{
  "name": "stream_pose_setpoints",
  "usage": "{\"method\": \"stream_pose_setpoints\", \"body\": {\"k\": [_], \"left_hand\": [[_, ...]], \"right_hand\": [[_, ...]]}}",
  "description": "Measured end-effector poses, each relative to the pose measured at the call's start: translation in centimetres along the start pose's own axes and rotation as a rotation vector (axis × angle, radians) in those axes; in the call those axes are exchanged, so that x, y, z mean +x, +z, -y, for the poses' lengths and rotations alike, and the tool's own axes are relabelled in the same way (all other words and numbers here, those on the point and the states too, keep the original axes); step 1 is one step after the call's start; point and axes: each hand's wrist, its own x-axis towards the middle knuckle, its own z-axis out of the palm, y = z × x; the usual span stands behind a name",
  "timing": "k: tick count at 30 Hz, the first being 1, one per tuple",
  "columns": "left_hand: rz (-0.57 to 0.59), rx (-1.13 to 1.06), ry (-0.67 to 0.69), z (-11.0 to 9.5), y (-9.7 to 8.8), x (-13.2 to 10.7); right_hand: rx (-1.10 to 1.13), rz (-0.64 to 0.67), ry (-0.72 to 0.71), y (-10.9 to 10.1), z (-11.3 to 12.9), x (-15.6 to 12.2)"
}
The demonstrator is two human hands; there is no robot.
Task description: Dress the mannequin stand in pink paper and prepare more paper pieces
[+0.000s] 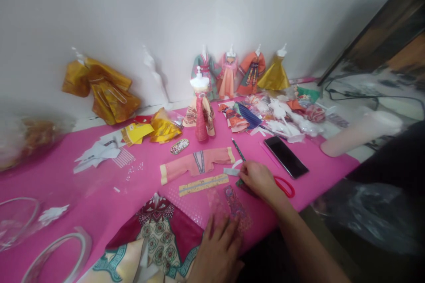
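My left hand (pixel 217 250) lies flat with fingers spread on a clear bag holding patterned pink fabric (pixel 230 205), beside a maroon and cream doll robe (pixel 156 234). My right hand (pixel 260 179) is curled over the pink table (pixel 99 194), fingers pinching near a small white strip (pixel 231 171) and a dark patterned piece. Red-handled scissors (pixel 285 185) lie under its wrist. A pink doll jacket (pixel 197 163) and a yellow ribbon strip (pixel 203 184) lie in front of it. A pencil (pixel 238 149) lies just beyond.
A small mannequin in a pink dress (pixel 200 112) stands mid-table; several dressed mannequins (pixel 239 70) line the wall. A black phone (pixel 285 156) lies right. An orange robe (pixel 102 90) hangs left. Clear bowls (pixel 20 221) sit at the left edge. A pink roll (pixel 361 130) lies far right.
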Motion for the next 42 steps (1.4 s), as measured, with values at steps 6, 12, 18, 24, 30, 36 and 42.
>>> {"method": "stream_pose_setpoints", "body": {"k": [6,12,18,24,30,36,42], "left_hand": [[-0.228,-0.58,-0.256,-0.2,-0.8,-1.4],[-0.246,-1.268,-0.643,-0.7,-3.2,-0.3],[-0.241,-1.352,-0.683,-0.8,-2.8,-0.8],[-0.243,-1.438,-0.679,-0.4,-2.1,-1.1],[-0.424,-1.991,-0.674,-0.1,-0.5,0.3],[-0.455,-2.159,-0.628,-0.1,-0.6,1.6],[-0.511,-2.186,-0.636,-0.1,-1.2,2.0]], "right_hand": [[0.091,-0.019,-0.167,-0.6,1.6,-2.1],[0.1,-0.026,-0.2,-0.1,1.6,-3.8],[-0.033,-0.078,0.008,1.1,0.1,-1.5],[0.008,-0.094,-0.051,1.3,0.8,-0.9],[0.191,-0.051,-0.304,0.7,2.1,-3.7],[0.405,-0.118,-0.74,0.7,3.5,-7.4],[0.426,-0.109,-0.773,1.4,3.7,-8.9]]}}
